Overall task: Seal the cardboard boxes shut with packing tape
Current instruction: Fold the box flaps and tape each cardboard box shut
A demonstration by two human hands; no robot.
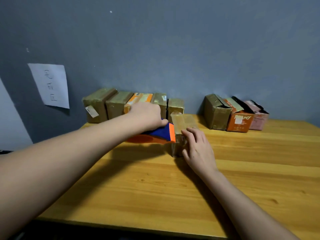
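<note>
Small cardboard box (183,129) mid-surface, upright, top flaps down under glossy clear tape. Blue-and-orange tape dispenser (154,135) held against its left upper edge. Five taped boxes (131,104) in a row along the wall, left. Three more (235,115) at right: brown, orange, pink, flaps standing open.

Nine cardboard boxes stand on the wooden table (155,187). Five sit closed in a row (131,104) along its far edge, toward the left corner. Three more (235,113) stand along the same edge toward the right, flaps up. One small box (183,123) stands alone nearer the middle. One tape dispenser (155,135) meets it. One paper sheet (50,85) hangs on the wall.
</note>
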